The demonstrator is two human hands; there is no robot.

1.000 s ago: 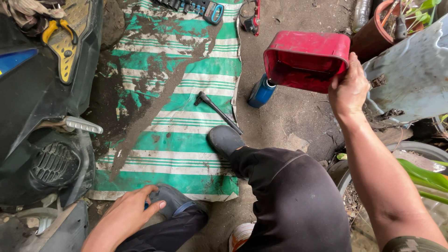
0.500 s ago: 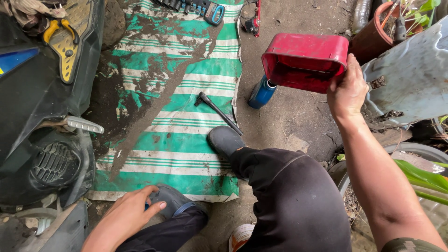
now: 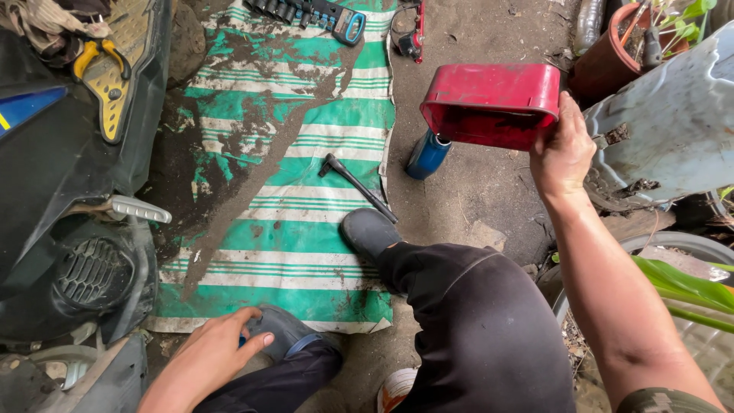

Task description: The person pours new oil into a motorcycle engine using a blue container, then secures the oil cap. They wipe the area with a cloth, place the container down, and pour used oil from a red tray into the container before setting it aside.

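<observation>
Two hands are in play, and they are well apart. Low on the left, the left hand (image 3: 210, 352) lies loosely open, fingers spread and curved, its fingertips resting on the grey shoe (image 3: 284, 330) tucked under the person's folded leg; it grips nothing. Up on the right, the right hand (image 3: 562, 149) is clamped on the near right corner of the red box (image 3: 493, 103), thumb on the outside wall, fingers wrapped around the edge. The box hangs in the air above the dirt floor, tipped so that its open, dark, grimy inside faces the camera; its rim is scuffed and dull.

Far left stands the black scooter body (image 3: 69, 199), its ribbed grille beside the mat. The green striped mat (image 3: 298, 229) is smeared with a long streak of mud. On it lies a black T-handled tool (image 3: 355, 183), and at its top edge a socket set rail (image 3: 310, 11). A blue can (image 3: 428, 155) stands on the dirt just below the box. The other black shoe (image 3: 369, 232) rests on the mat's edge. A clay plant pot (image 3: 612, 57) sits behind the box.
</observation>
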